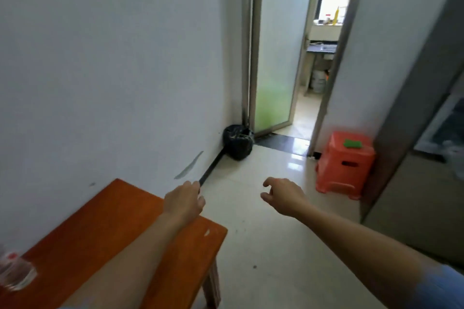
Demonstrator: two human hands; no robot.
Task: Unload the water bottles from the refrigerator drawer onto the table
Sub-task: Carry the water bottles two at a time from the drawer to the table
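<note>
An orange wooden table [105, 228] fills the lower left. One clear water bottle [15, 271] with a red label stands blurred at its near left edge. The grey refrigerator [421, 133] stands open at the right edge, with its drawer [444, 138] showing unclear contents. My left hand [184, 202] hovers over the table's far corner, fingers loosely curled and holding nothing. My right hand [283, 195] is stretched out above the floor, fingers apart and empty.
An orange plastic stool [344, 165] with a green object on top stands beside the refrigerator. A black bin bag [238, 143] sits in the corner by a frosted glass door [276, 57]. Pale tiled floor lies between table and refrigerator.
</note>
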